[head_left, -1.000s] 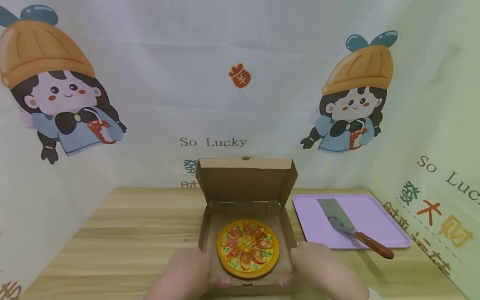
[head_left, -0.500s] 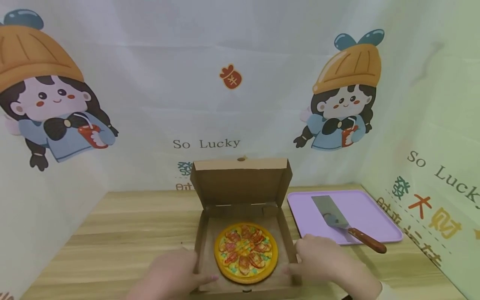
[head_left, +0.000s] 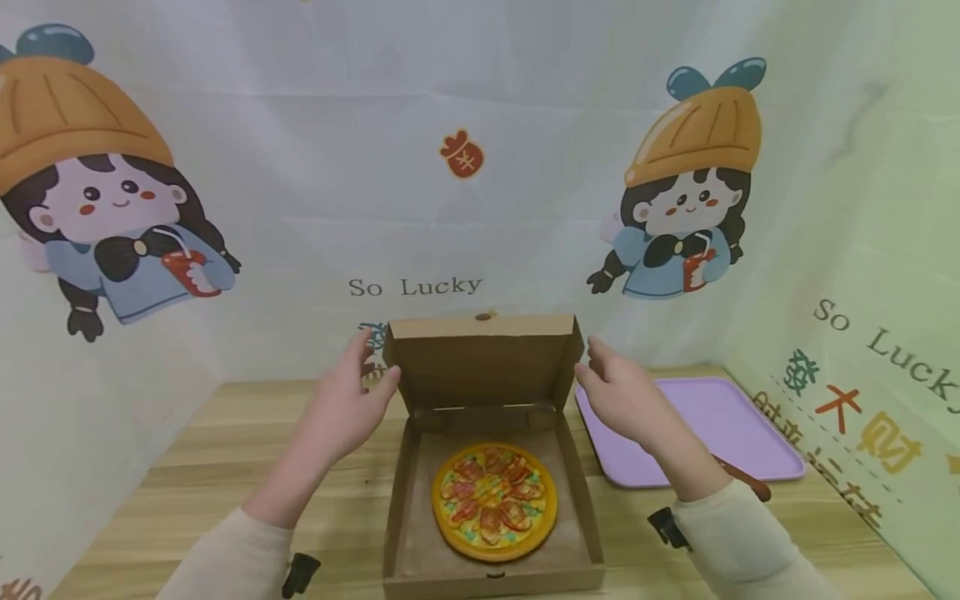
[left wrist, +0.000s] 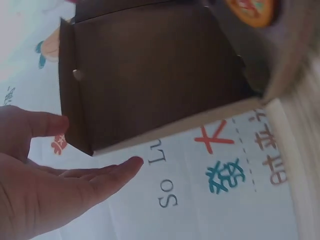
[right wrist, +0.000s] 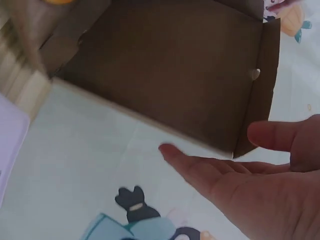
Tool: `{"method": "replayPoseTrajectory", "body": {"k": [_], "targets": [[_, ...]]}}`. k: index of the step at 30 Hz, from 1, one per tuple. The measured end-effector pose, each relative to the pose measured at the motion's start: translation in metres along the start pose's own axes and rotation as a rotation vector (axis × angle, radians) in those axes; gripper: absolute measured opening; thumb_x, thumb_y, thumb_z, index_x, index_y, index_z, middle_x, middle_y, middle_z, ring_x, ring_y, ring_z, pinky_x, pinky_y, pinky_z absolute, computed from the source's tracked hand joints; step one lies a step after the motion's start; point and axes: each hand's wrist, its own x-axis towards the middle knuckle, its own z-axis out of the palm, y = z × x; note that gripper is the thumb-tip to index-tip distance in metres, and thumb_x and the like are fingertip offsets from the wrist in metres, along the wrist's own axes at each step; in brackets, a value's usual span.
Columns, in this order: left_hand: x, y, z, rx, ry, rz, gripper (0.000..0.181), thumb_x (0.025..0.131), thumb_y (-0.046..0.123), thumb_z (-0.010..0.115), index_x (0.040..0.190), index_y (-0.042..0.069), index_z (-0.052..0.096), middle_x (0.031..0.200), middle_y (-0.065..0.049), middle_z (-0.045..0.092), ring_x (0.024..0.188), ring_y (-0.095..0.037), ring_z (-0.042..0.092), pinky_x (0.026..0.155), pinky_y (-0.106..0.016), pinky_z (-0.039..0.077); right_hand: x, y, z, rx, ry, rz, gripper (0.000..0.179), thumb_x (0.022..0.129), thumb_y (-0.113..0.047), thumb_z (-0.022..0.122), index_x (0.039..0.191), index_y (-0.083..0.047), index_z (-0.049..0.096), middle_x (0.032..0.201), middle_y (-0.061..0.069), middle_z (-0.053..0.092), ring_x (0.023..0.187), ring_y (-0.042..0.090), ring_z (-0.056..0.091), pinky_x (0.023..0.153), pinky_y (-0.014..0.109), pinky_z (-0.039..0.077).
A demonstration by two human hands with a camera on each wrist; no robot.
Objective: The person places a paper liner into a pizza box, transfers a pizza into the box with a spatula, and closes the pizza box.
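Note:
An open cardboard pizza box (head_left: 397,533) stands on the table, its lid (head_left: 483,371) raised at the back. Inside the base lies a round pizza (head_left: 495,500) with a yellow crust and sausage-like toppings. My left hand (head_left: 352,396) is at the lid's left edge, thumb and fingers spread apart around the front corner. On the opposite side my right hand (head_left: 618,392) is spread in the same way at the lid's right corner. Both wrist views show the lid corner between thumb and fingers, with no clear grip on it.
A purple tray (head_left: 720,408) lies to the right of the box. The spatula's wooden handle (head_left: 742,477) pokes out past my right forearm, which hides its blade. A printed cloth (head_left: 540,208) hangs behind the wooden table (head_left: 225,467).
Both hands have left the sides of the box base and risen to the sides of the raised lid. The box and pizza stay about where they were; my right arm now covers the spatula blade.

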Motion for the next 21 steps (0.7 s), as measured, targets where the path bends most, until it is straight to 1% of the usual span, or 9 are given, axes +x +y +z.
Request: {"method": "replayPoseTrajectory", "body": {"k": [2,4,7,9,13,15,18,21], "targets": [[0.003,0.006,0.0,-0.053,0.012,-0.012,0.076,0.112,0.03,0.049,0.171,0.005,0.009,0.171,-0.03,0.03,0.154,-0.048,0.041,0.124,-0.062,0.039,0.004,-0.004,0.004,0.063,-0.004,0.016,0.068,0.114,-0.026,0.039,0.167,0.007,0.011,0.171,0.033,0.028,0.158,0.048,0.033,0.127,0.062,0.035],[0.005,0.011,0.001,-0.095,0.013,-0.035,0.075,0.112,0.032,0.048,0.171,0.007,0.01,0.172,-0.029,0.029,0.156,-0.047,0.04,0.126,-0.061,0.037,0.006,-0.008,0.006,0.113,-0.007,0.024,0.068,0.114,-0.023,0.038,0.167,0.008,0.009,0.171,0.033,0.024,0.16,0.047,0.029,0.13,0.061,0.031],[0.006,0.017,0.003,-0.139,0.006,-0.066,0.074,0.113,0.043,0.046,0.171,0.009,0.014,0.173,-0.026,0.028,0.158,-0.044,0.037,0.128,-0.059,0.036,0.005,-0.011,0.007,0.15,-0.011,0.029,0.068,0.113,-0.02,0.038,0.166,0.01,0.008,0.171,0.035,0.022,0.16,0.048,0.027,0.131,0.06,0.028],[0.005,0.018,0.004,-0.142,0.008,-0.076,0.077,0.112,0.052,0.042,0.171,0.01,0.017,0.174,-0.024,0.028,0.159,-0.043,0.035,0.129,-0.058,0.034,0.004,-0.011,0.006,0.155,-0.02,0.036,0.068,0.113,-0.021,0.038,0.166,0.009,0.007,0.172,0.035,0.022,0.16,0.048,0.027,0.131,0.061,0.028],[0.003,0.02,0.003,-0.134,0.014,-0.058,0.083,0.111,0.061,0.038,0.17,0.007,0.018,0.174,-0.024,0.029,0.159,-0.042,0.036,0.129,-0.057,0.034,0.001,-0.011,0.003,0.157,-0.05,0.034,0.068,0.114,-0.022,0.037,0.167,0.008,0.006,0.173,0.033,0.021,0.16,0.048,0.027,0.129,0.062,0.03],[0.001,0.021,0.002,-0.125,0.011,-0.046,0.086,0.11,0.064,0.037,0.17,0.006,0.019,0.174,-0.023,0.029,0.158,-0.042,0.037,0.129,-0.057,0.034,0.0,-0.011,0.002,0.154,-0.053,0.029,0.068,0.114,-0.022,0.037,0.167,0.007,0.007,0.172,0.033,0.024,0.16,0.047,0.029,0.129,0.061,0.031],[-0.003,0.024,0.001,-0.117,0.008,-0.024,0.087,0.109,0.066,0.038,0.17,0.006,0.019,0.174,-0.023,0.029,0.158,-0.043,0.038,0.129,-0.057,0.035,-0.005,-0.011,-0.001,0.148,-0.048,0.0,0.066,0.114,-0.021,0.036,0.167,0.008,0.009,0.17,0.034,0.029,0.157,0.048,0.034,0.128,0.062,0.033],[-0.011,0.027,-0.001,-0.119,-0.001,-0.004,0.088,0.109,0.066,0.04,0.17,0.006,0.019,0.175,-0.022,0.026,0.159,-0.043,0.037,0.129,-0.057,0.035,-0.012,-0.009,-0.003,0.137,-0.041,-0.056,0.063,0.113,-0.017,0.037,0.166,0.009,0.013,0.168,0.033,0.034,0.156,0.047,0.037,0.128,0.062,0.034]]}}
